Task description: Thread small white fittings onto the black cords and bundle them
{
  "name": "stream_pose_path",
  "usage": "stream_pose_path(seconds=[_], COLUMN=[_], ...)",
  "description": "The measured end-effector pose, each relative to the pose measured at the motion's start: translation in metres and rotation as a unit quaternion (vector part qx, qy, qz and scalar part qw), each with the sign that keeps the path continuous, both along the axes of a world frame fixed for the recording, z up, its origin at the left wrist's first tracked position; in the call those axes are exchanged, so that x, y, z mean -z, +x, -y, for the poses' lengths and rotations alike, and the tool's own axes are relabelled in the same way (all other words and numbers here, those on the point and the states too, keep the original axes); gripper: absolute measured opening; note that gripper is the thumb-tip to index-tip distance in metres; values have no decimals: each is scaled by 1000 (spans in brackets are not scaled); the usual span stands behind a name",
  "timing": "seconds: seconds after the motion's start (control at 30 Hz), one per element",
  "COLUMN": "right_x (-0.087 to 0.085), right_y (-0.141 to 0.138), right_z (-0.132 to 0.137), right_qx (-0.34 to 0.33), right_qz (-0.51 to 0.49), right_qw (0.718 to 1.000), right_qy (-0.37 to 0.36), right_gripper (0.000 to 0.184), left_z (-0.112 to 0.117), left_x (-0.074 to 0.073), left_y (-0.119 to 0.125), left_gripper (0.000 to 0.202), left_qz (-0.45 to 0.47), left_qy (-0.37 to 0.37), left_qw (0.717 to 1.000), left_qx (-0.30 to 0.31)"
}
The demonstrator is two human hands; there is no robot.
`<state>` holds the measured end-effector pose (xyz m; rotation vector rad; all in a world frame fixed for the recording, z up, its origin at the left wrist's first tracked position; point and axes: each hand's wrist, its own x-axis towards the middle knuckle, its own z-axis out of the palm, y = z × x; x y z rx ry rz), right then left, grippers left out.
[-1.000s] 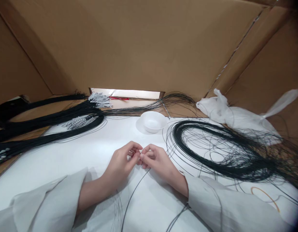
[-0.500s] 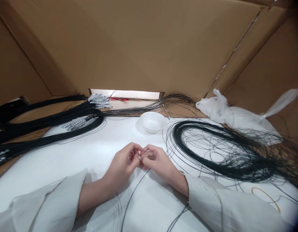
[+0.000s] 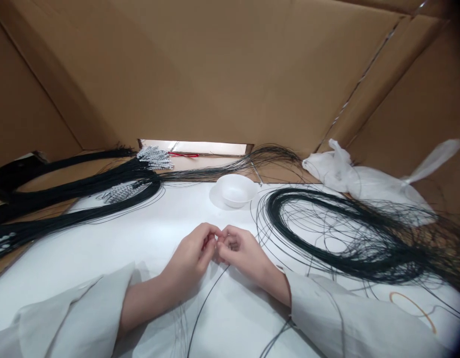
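White-covered bench (image 3: pixel 140 238): small white round bowl (image 3: pixel 234 189), 12 o'clock; loose black cord coil (image 3: pixel 326 238), 3 o'clock; bundled black cords (image 3: pixel 84 196), 10 o'clock.

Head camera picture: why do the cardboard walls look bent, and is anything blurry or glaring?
In the head view, the wide lens bows the cardboard walls and darkens the top right corner; the slot at the back glares white; soft light leaves only faint shadows under the left hand and right hand; the loose black strands smear toward the right edge.
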<state>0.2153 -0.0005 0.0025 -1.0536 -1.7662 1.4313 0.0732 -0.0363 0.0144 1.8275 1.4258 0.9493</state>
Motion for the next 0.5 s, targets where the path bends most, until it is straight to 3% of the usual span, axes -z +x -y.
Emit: stream_pose_path(seconds=[0.3,0.5], right_x=[-2,-6], right_y=[0,0], right_z=[0,-3], right_qx=[15,72], right_qz=[-16,-59], right_qw=[999,992], right_qy=[-37,-91], right_gripper=[8,6], left_z=[-5,-49], left_x=[7,17], left_y=[-2,-18], left_gripper=[16,23], left_qz=[-50,-160], left_qy=[13,88], left_qw=[998,982], left_qx=[26,-45])
